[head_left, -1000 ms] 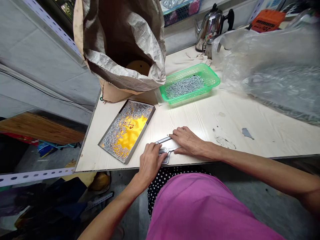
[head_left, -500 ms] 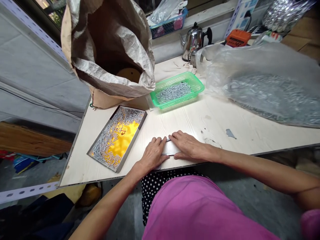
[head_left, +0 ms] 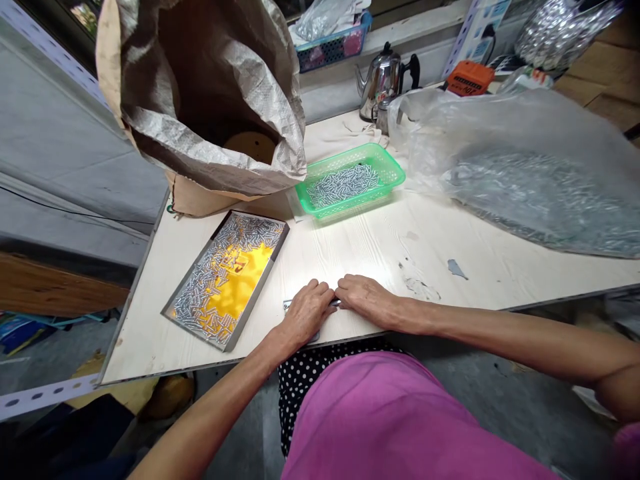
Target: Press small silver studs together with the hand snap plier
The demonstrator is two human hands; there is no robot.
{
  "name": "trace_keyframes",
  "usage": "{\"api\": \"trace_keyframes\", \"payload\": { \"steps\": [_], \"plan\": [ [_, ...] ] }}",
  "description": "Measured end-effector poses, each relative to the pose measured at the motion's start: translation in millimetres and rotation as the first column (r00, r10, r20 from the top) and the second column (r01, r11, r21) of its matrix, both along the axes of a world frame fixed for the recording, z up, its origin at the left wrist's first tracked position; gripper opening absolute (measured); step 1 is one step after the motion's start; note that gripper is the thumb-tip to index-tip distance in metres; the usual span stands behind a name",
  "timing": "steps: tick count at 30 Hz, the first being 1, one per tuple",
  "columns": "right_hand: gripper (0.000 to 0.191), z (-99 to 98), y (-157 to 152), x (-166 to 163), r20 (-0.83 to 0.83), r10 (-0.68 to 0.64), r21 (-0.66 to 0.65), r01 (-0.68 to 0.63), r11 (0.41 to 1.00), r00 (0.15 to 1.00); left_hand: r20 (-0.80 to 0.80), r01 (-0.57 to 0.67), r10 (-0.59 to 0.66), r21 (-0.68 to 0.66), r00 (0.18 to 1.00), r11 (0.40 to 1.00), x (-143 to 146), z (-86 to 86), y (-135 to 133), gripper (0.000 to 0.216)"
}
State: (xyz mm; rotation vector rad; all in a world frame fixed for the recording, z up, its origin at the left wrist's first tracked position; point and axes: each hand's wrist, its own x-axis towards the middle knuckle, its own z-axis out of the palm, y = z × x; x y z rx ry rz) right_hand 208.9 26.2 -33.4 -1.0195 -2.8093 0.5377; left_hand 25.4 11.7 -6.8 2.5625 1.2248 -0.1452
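Note:
My left hand (head_left: 309,310) and my right hand (head_left: 366,300) are close together at the table's near edge. Both have their fingers closed on a slim metal bar (head_left: 287,305). Its left end sticks out beyond my left hand, and a short stretch shows between the hands; the rest is covered. To the left lies a shallow metal-sided tray (head_left: 253,297) with a yellow bottom, holding many small silvery pins or screws. A green plastic basket (head_left: 360,203) with more such small metal pieces stands farther back.
A large open woven sack (head_left: 210,167) stands at the back left. A clear plastic bag (head_left: 525,180) of metal pieces covers the right side. Behind are a steel kettle (head_left: 383,80), an orange battery pack (head_left: 470,78) and a blue basket (head_left: 333,50). A grey scrap (head_left: 457,269) lies on the table.
Two parallel metal strips showed between my hands before; now one bar is gripped and its left end shows beyond my left hand. My fingers have curled in. The view shifted slightly.

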Motion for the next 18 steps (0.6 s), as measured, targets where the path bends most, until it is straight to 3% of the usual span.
{"api": "trace_keyframes", "payload": {
  "steps": [4, 9, 12, 13, 18],
  "plan": [
    [0.022, -5.8, -1.3, -2.4, -0.055, 0.013, 0.018, -0.013, 1.0, 0.998, 0.019, -0.028, 0.028, -0.008, 0.999, 1.0, 0.3, -1.1, 0.1, 0.014],
    [0.015, 6.8, -0.7, 5.2, -0.05, -0.028, 0.034, 0.03, 0.999, 0.998, 0.071, -0.111, 0.107, 0.048, 0.992, 0.993, -3.4, -4.3, -7.5, 0.019],
    [0.053, 15.2, 7.3, 17.5, -0.093, 0.02, 0.014, -0.019, 1.0, 0.995, 0.174, -0.212, 0.187, 0.141, 0.967, 0.967, -3.4, -12.9, -26.8, 0.045],
    [0.057, 16.7, 10.7, 21.0, -0.096, 0.044, 0.002, -0.044, 0.999, 0.994, 0.206, -0.236, 0.2, 0.168, 0.958, 0.957, -1.7, -16.3, -35.5, 0.048],
    [0.028, 12.8, 24.2, 19.1, -0.053, 0.007, 0.02, -0.006, 1.0, 0.999, 0.287, -0.208, 0.147, 0.196, 0.947, 0.958, 16.0, -30.0, -76.2, 0.049]
  ]
}}
